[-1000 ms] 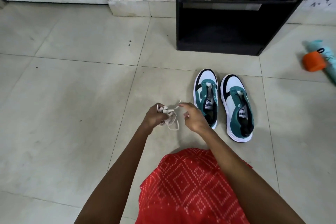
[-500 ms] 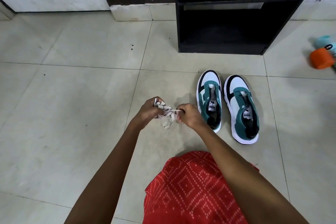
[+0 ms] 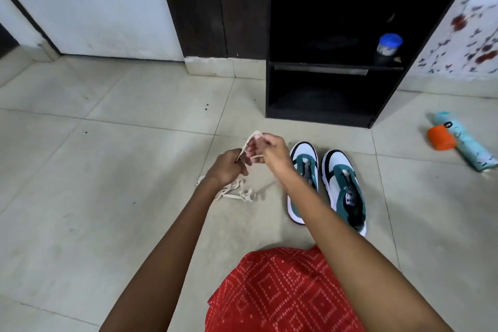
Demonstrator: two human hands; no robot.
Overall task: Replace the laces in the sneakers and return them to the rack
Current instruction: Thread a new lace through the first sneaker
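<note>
Two white, green and black sneakers stand side by side on the tiled floor, the left sneaker (image 3: 304, 170) partly behind my right forearm, the right sneaker (image 3: 342, 186) beside it; neither shows laces. My left hand (image 3: 229, 168) grips a cream lace (image 3: 249, 143), and my right hand (image 3: 269, 152) pinches the same lace higher up, so a loop runs between them. The rest of the lace bundle (image 3: 237, 194) hangs below my left hand and lies on the floor. The black shoe rack (image 3: 334, 67) stands just behind the sneakers with its lower shelf empty.
A jar with a blue lid (image 3: 389, 46) sits on the rack's middle shelf. An orange-capped pale blue bottle (image 3: 460, 143) lies on the floor at right. A dark wooden door frame (image 3: 204, 5) stands left of the rack. My red patterned garment (image 3: 280, 291) fills the bottom.
My hands have lifted and drawn apart, unwinding the bunched lace; its loose part now hangs down to the floor under my left hand. The view has tilted up, showing more of the rack.
</note>
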